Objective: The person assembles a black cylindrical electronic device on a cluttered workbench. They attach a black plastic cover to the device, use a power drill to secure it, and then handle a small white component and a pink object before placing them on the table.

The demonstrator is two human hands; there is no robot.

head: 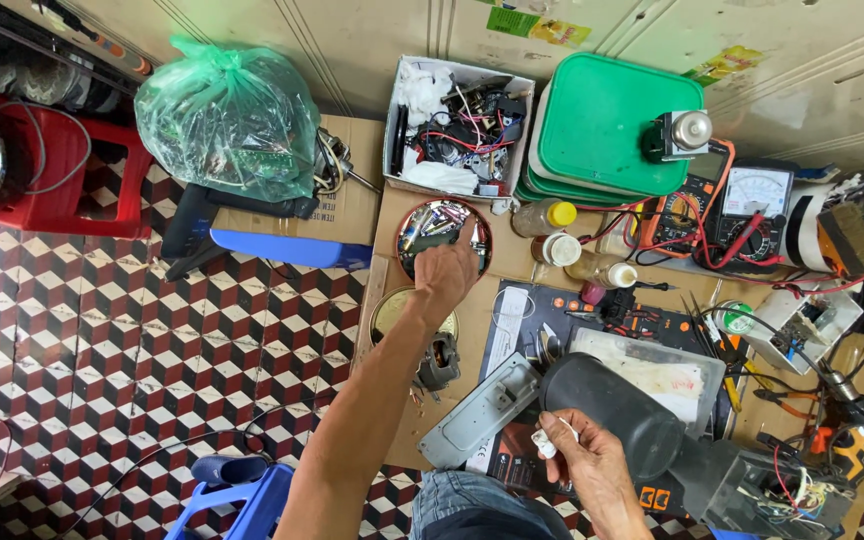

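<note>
Right hand (584, 462) pinches white part (549, 441); left hand (447, 270) reaches round tin (414, 222)

A cube-patterned tile floor (102, 330) meets a pale, perhaps metal, panelled wall (372, 30), with a red stool (62, 190) alongside

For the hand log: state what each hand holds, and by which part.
The right hand pinches a small white part by its end. The left hand reaches into the round tin of small parts; any grasp there cannot be told.

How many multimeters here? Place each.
2: an orange-edged digital meter right of the green lids, and an analog meter beside it. More may hide under clutter.
</note>
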